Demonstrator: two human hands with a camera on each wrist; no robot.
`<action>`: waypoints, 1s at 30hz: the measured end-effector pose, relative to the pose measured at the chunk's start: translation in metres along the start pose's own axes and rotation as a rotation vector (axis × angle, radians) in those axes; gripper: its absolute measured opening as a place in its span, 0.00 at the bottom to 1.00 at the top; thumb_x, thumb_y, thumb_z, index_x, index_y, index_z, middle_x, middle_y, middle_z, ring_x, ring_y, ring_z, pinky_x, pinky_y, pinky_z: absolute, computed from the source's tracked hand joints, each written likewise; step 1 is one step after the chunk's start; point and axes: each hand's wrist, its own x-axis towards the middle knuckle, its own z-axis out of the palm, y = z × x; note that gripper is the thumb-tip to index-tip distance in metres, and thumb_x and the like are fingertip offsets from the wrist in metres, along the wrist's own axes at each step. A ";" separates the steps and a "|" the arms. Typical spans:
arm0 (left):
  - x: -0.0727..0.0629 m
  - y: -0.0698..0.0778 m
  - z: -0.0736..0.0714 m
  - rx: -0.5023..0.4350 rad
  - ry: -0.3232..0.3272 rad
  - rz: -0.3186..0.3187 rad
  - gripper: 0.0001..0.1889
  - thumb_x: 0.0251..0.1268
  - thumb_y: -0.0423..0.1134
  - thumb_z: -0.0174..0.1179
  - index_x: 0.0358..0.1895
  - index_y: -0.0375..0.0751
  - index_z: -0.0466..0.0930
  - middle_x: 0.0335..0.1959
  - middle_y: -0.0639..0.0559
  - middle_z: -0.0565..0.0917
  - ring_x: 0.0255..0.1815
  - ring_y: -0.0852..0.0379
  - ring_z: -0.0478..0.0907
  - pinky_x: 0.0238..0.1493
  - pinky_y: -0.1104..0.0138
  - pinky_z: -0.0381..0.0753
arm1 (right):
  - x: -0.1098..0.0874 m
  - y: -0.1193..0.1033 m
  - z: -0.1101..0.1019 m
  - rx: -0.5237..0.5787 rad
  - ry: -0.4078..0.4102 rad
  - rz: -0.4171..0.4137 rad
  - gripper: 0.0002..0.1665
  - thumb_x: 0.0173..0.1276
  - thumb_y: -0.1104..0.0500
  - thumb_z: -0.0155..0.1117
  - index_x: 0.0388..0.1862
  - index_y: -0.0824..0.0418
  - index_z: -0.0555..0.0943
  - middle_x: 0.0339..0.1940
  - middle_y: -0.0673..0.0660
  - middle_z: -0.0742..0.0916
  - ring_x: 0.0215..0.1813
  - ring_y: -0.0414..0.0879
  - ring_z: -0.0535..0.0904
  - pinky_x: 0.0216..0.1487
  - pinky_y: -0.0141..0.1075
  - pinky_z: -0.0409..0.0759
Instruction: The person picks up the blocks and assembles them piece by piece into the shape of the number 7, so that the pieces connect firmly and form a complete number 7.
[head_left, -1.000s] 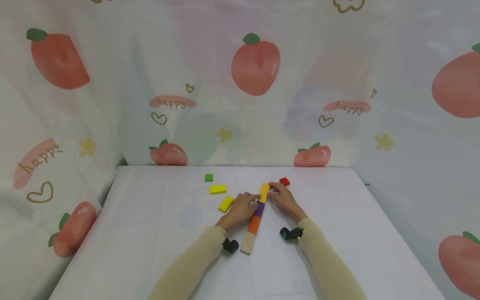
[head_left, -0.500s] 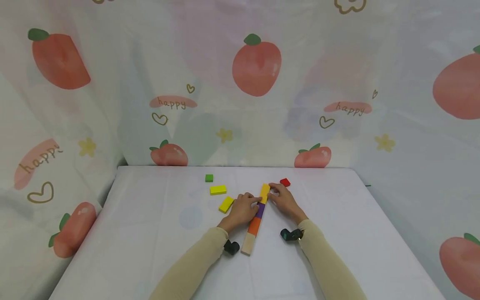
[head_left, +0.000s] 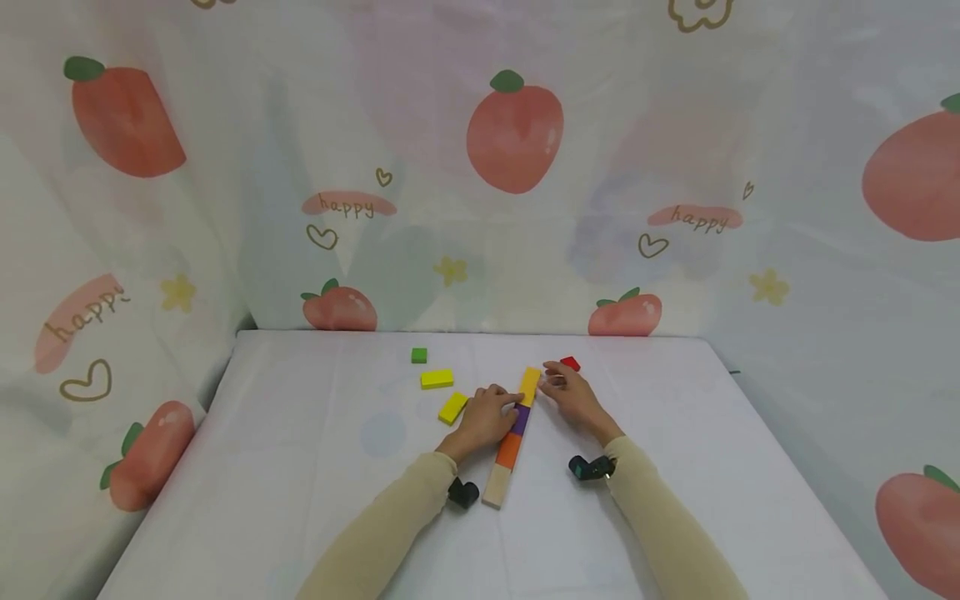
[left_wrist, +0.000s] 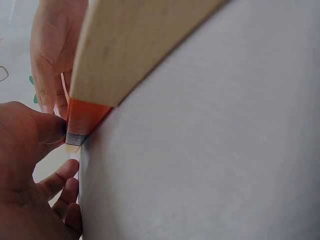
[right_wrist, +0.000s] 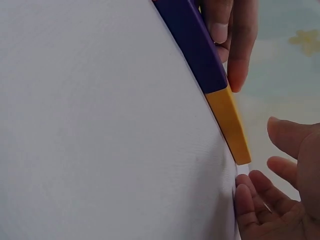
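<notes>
Four colours meet end to end in a slanting row on the table: a plain wood block (head_left: pixel 497 487) nearest, then an orange block (head_left: pixel 508 452), a purple block (head_left: pixel 521 421) and a yellow-orange block (head_left: pixel 531 381) farthest. My left hand (head_left: pixel 484 418) lies along the row's left side, index fingertip at the yellow-orange block and thumb against the purple one. Just right of the far end is my right hand (head_left: pixel 576 402), fingers relaxed and holding nothing. In the right wrist view a gap shows between its thumb (right_wrist: pixel 287 137) and the yellow-orange block's end.
Behind the right fingers lies a red block (head_left: pixel 572 363). One yellow block (head_left: pixel 452 408) is beside the left hand's knuckles, with another yellow block (head_left: pixel 437 380) and a green block (head_left: pixel 419 355) farther back. A printed curtain (head_left: pixel 420 125) stands behind the white table (head_left: pixel 315 483).
My right hand has let go of the yellow-orange block and shifted slightly right, away from it. The left hand and the row stay where they were.
</notes>
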 end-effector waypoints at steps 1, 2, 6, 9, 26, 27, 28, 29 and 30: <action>0.000 0.000 0.000 -0.002 -0.002 -0.002 0.20 0.73 0.48 0.54 0.66 0.62 0.75 0.60 0.50 0.76 0.59 0.49 0.70 0.62 0.55 0.71 | 0.000 -0.001 -0.002 0.002 -0.001 0.003 0.31 0.73 0.52 0.58 0.72 0.57 0.66 0.66 0.64 0.76 0.66 0.60 0.74 0.67 0.54 0.73; 0.001 0.000 -0.001 -0.005 -0.001 -0.003 0.20 0.73 0.48 0.54 0.66 0.62 0.76 0.60 0.50 0.76 0.59 0.49 0.70 0.62 0.55 0.71 | -0.001 -0.002 -0.004 0.000 -0.002 0.002 0.30 0.74 0.53 0.58 0.72 0.57 0.66 0.67 0.64 0.76 0.67 0.60 0.74 0.66 0.54 0.74; 0.001 0.002 -0.002 -0.015 -0.004 -0.012 0.20 0.73 0.48 0.55 0.66 0.62 0.75 0.60 0.50 0.76 0.58 0.49 0.70 0.63 0.55 0.71 | -0.002 -0.006 -0.011 -0.011 0.012 0.012 0.30 0.73 0.51 0.58 0.71 0.56 0.67 0.68 0.62 0.75 0.66 0.59 0.74 0.63 0.53 0.76; 0.000 0.004 -0.003 -0.022 -0.009 -0.017 0.20 0.73 0.48 0.55 0.66 0.62 0.75 0.61 0.50 0.76 0.59 0.48 0.70 0.63 0.55 0.71 | -0.004 -0.008 -0.016 -0.022 0.036 -0.009 0.30 0.73 0.51 0.59 0.71 0.57 0.68 0.67 0.62 0.77 0.65 0.59 0.75 0.63 0.53 0.76; -0.001 0.004 -0.001 -0.038 -0.018 -0.064 0.19 0.73 0.49 0.54 0.65 0.64 0.76 0.62 0.51 0.75 0.60 0.50 0.70 0.62 0.56 0.72 | -0.003 -0.006 -0.045 -0.041 0.148 -0.086 0.27 0.72 0.53 0.61 0.67 0.59 0.72 0.62 0.63 0.80 0.60 0.59 0.76 0.59 0.52 0.79; -0.001 0.004 0.000 -0.036 -0.016 -0.062 0.19 0.73 0.49 0.54 0.65 0.64 0.76 0.62 0.51 0.75 0.60 0.50 0.70 0.62 0.57 0.72 | -0.001 -0.005 -0.047 -0.040 0.150 -0.083 0.27 0.72 0.54 0.61 0.67 0.59 0.72 0.63 0.63 0.79 0.60 0.59 0.76 0.59 0.52 0.79; -0.001 0.003 0.000 -0.035 -0.016 -0.061 0.19 0.73 0.49 0.54 0.65 0.64 0.76 0.62 0.51 0.75 0.60 0.50 0.70 0.62 0.57 0.72 | 0.000 -0.003 -0.048 -0.037 0.153 -0.081 0.27 0.72 0.54 0.62 0.67 0.59 0.72 0.63 0.63 0.79 0.60 0.59 0.76 0.59 0.52 0.79; -0.001 0.003 0.000 -0.034 -0.016 -0.059 0.19 0.72 0.49 0.55 0.65 0.64 0.76 0.62 0.51 0.75 0.60 0.50 0.70 0.61 0.57 0.72 | 0.000 -0.002 -0.050 -0.037 0.156 -0.076 0.27 0.72 0.54 0.61 0.67 0.59 0.72 0.63 0.64 0.79 0.60 0.59 0.76 0.59 0.52 0.79; -0.001 0.003 0.000 -0.033 -0.017 -0.055 0.19 0.72 0.49 0.54 0.65 0.64 0.76 0.62 0.51 0.76 0.59 0.50 0.70 0.61 0.57 0.72 | 0.001 0.000 -0.051 -0.030 0.163 -0.072 0.26 0.72 0.54 0.61 0.66 0.59 0.73 0.63 0.64 0.79 0.61 0.59 0.76 0.60 0.52 0.79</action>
